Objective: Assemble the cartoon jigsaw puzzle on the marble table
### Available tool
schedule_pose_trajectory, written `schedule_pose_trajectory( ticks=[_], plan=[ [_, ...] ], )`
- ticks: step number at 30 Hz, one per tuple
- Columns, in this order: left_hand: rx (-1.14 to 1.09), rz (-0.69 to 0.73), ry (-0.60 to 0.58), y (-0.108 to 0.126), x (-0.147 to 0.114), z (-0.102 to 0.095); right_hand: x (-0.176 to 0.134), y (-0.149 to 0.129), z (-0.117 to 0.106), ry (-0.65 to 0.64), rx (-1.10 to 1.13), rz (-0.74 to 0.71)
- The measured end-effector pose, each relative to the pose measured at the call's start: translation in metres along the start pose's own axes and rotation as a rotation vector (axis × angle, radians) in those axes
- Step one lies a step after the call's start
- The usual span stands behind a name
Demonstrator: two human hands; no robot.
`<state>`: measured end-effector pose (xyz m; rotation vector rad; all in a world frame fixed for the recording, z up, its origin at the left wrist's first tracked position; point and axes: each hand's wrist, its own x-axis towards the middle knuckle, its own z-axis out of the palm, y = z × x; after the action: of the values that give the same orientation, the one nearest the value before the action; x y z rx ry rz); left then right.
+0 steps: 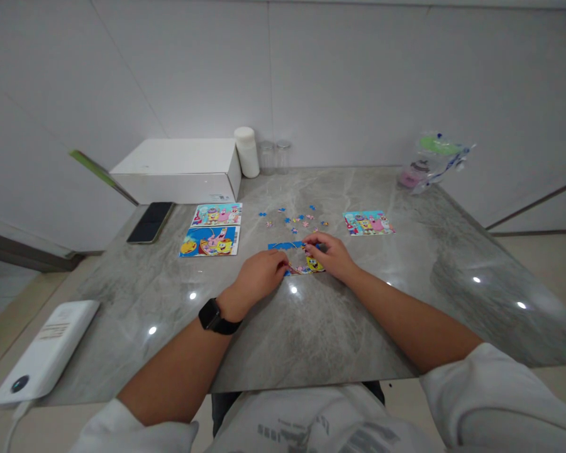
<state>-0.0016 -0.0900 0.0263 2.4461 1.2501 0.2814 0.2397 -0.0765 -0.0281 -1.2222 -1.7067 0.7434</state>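
Observation:
A partly joined jigsaw puzzle (317, 264) lies on the grey table before me, its blue and yellow border pieces framing a bare middle. My left hand (264, 274), a black watch on its wrist, is closed at the puzzle's lower left, fingertips pinched on a piece of the edge. At the upper right of the frame, my right hand (334, 255) pinches a small piece, mostly covered by the fingers. Just beyond both hands, several loose puzzle pieces (295, 220) are scattered, blue, pink and yellow.
Two cartoon picture cards (210, 241) lie left of the puzzle, another card (369, 223) to the right. A phone (151, 222), a white box (174, 170), a white bottle (248, 153) and glasses (282, 157) stand behind. A plastic bag (431, 162) sits far right, a white power bank (47, 349) near left.

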Motion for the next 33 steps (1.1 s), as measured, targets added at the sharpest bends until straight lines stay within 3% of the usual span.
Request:
schedule_pose_trajectory(
  ticks=[20, 33],
  plan=[
    [0.099, -0.141, 0.187, -0.013, 0.001, -0.008, 0.0, 0.002, 0.0, -0.018, -0.039, 0.015],
    [0.181, -0.194, 0.103, -0.015, -0.003, -0.016, 0.003, -0.007, -0.002, -0.033, -0.202, -0.051]
  ],
)
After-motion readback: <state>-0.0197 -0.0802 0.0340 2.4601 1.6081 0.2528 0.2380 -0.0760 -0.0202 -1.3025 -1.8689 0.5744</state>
